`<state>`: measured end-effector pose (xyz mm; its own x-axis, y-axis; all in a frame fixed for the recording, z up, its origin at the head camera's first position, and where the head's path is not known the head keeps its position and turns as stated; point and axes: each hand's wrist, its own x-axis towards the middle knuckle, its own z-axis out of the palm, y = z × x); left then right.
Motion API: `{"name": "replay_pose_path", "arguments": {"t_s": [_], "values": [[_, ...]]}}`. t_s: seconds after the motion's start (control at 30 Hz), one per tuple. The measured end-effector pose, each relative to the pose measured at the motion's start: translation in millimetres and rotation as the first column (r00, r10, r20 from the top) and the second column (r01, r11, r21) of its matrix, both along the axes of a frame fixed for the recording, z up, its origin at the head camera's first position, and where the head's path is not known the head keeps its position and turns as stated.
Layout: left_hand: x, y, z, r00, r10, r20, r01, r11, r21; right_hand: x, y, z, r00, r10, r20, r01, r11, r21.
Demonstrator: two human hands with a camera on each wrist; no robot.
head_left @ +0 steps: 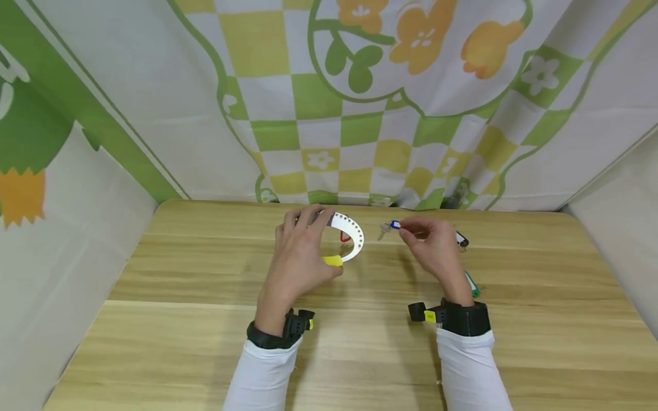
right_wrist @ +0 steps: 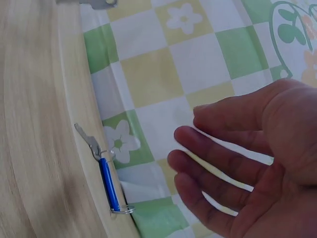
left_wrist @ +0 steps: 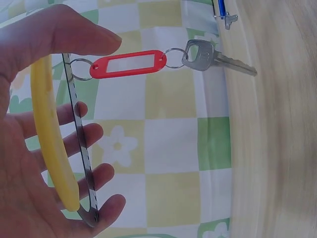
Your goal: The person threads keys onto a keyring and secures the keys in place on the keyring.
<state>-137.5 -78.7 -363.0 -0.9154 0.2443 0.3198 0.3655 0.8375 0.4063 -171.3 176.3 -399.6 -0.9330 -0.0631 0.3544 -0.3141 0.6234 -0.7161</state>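
My left hand (head_left: 298, 254) grips a key-holder ring, a pale perforated metal band (head_left: 357, 240) with a yellow handle (head_left: 333, 261). In the left wrist view the thumb lies over the band's top end and the fingers curl round its far side. A red key tag (left_wrist: 161, 61) with a silver key (left_wrist: 200, 55) hangs from the band by a small ring. My right hand (head_left: 434, 245) hovers near a blue key tag (right_wrist: 109, 183); in the right wrist view its fingers are loosely bent, apart from the tag. That tag and its key (right_wrist: 88, 141) lie at the table's back edge.
Right of the right hand, partly hidden by it, lie a black key tag (head_left: 461, 237) and a green key tag (head_left: 472, 285). A patterned curtain (head_left: 360, 142) hangs along the back of the wooden table (head_left: 180, 319).
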Motion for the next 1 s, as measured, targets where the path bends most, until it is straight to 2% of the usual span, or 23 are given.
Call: {"name": "replay_pose_path", "arguments": {"t_s": [0.13,0.4,0.5,0.6,0.8,1.0], "values": [[0.1,-2,-0.6,1.0,0.0,0.0,0.0,1.0,0.003,-1.0,4,-2.9,0.999,-0.03,0.031,0.029,0.998,0.047],[-0.5,-6,-0.7,1.0,0.007,-0.006,-0.007,1.0,0.001,-5.2,13,-8.5,0.979,-0.201,0.038,0.196,0.975,0.104],[0.2,-7,-0.5,1.0,0.008,-0.003,-0.008,1.0,0.001,-6.4,16,-10.7,0.971,-0.235,0.045,0.23,0.968,0.102],[0.2,-6,-0.7,1.0,-0.001,-0.001,0.001,1.0,0.001,-7.5,18,-13.7,0.967,-0.249,0.062,0.241,0.964,0.113],[0.4,-4,-2.3,1.0,-0.008,0.017,0.008,1.0,-0.005,-12.1,16,-22.8,0.971,-0.216,0.102,0.197,0.966,0.168],[-0.5,0,-2.5,1.0,-0.017,0.022,0.017,1.0,-0.01,-16.5,16,-33.4,0.972,-0.222,0.078,0.208,0.965,0.158]]}}
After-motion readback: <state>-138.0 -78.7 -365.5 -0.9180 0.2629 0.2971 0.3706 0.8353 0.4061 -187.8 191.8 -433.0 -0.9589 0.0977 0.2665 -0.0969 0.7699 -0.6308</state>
